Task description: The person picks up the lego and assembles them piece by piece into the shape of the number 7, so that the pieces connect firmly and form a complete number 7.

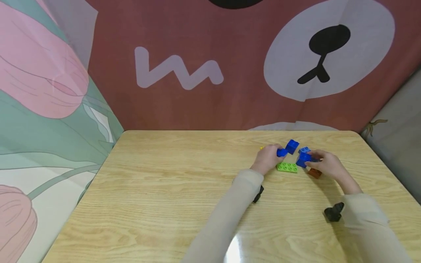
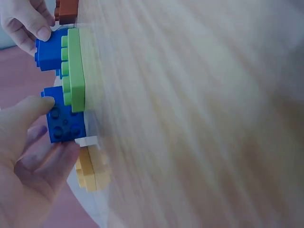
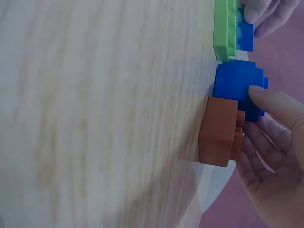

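Note:
Near the back right of the table, my left hand (image 1: 267, 160) pinches a blue toy brick (image 1: 281, 152) between thumb and fingers. In the left wrist view, this brick (image 2: 66, 116) is tipped so its hollow underside shows. My right hand (image 1: 330, 167) holds another blue brick (image 1: 303, 159), with the thumb on its near side in the right wrist view. Between the hands lies a flat green brick (image 1: 287, 167), studs up. A brown-orange brick (image 3: 218, 130) stands beside the right fingers.
Behind the hands are a blue brick (image 1: 292, 146) and a lighter blue brick (image 1: 304, 149). A yellow brick (image 2: 88, 171) sits beyond the left hand, mostly hidden in the head view. The wooden table (image 1: 158, 190) ends at a patterned curtain (image 1: 243, 102).

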Tool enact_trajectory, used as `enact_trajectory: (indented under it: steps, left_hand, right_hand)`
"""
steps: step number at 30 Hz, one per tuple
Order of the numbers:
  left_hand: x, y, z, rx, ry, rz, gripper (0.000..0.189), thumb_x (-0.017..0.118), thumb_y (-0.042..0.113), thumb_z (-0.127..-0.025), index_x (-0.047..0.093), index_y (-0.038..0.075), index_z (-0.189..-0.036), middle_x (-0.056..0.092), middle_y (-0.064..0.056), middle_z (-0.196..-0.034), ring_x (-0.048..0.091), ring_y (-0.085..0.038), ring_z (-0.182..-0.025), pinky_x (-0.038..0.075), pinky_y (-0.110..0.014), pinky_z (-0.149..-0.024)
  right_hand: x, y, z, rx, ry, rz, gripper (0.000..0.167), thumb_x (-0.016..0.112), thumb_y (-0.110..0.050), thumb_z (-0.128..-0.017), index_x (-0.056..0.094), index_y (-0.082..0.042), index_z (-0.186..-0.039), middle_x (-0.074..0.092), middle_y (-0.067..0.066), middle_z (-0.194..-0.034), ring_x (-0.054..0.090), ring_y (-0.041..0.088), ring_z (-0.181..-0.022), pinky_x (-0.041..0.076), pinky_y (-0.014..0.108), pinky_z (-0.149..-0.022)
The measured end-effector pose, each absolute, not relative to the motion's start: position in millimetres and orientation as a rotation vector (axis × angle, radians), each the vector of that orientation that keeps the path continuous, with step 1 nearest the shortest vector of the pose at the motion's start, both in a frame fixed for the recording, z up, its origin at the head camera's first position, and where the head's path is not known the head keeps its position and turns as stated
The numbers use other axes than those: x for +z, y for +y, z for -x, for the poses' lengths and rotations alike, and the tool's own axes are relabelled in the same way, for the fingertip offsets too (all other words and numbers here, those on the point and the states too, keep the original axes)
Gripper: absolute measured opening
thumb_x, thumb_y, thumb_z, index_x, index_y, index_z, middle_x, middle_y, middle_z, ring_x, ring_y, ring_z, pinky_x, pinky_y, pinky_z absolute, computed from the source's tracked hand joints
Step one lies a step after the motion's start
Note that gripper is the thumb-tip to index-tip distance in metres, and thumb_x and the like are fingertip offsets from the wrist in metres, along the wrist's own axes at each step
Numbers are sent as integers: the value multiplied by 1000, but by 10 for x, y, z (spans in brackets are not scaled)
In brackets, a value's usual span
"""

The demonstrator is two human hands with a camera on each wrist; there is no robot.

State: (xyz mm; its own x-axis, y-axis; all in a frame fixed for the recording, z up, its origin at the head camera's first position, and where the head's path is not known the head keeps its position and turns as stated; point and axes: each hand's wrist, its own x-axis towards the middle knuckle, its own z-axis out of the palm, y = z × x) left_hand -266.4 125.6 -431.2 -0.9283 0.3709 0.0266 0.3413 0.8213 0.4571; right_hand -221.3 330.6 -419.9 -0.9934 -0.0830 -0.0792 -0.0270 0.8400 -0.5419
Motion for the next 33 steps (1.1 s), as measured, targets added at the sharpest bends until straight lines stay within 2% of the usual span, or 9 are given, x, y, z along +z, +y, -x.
enact_trajectory:
  steps: [5,14,21,25,33]
  left_hand:
    - [-4271,1188,2686,915,2847,-505,46,69,34,-88,58,20,-130,64,7,-126,60,-6,-114,49,-16,-93]
    - [-4199,990,2763,1100,2718,-446,51,75,26,-81,59,14,-129,64,2,-126,62,-10,-109,51,-17,-88]
    - [-4197,807,2825,1127,2731,-491,46,72,27,-83,61,14,-126,66,0,-123,63,-12,-108,51,-18,-88]
    - [-4195,698,2860,1187,2723,-530,44,71,21,-83,63,12,-125,65,-3,-125,62,-14,-112,51,-20,-91]
    - [-4184,450,2855,1284,2683,-493,42,71,17,-85,61,10,-125,64,-5,-126,61,-18,-113,51,-24,-93]
  right_hand:
    - [-4181,3293,2228,-863,2919,62,60,60,-32,-94,45,12,-132,48,38,-128,48,51,-113,49,56,-88]
    - [-4124,3202,2248,-928,2909,43,61,57,-35,-95,43,10,-133,45,39,-131,48,52,-114,50,56,-89]
    - [-4089,3149,2251,-999,2906,40,62,55,-38,-96,42,9,-135,45,37,-132,46,53,-116,48,59,-91]
    - [-4065,3114,2251,-1041,2913,36,63,55,-38,-96,41,9,-136,47,37,-131,46,51,-118,47,60,-92]
    - [-4022,3037,2236,-1165,2876,-23,65,54,-39,-96,38,5,-139,44,33,-136,45,49,-124,55,45,-84]
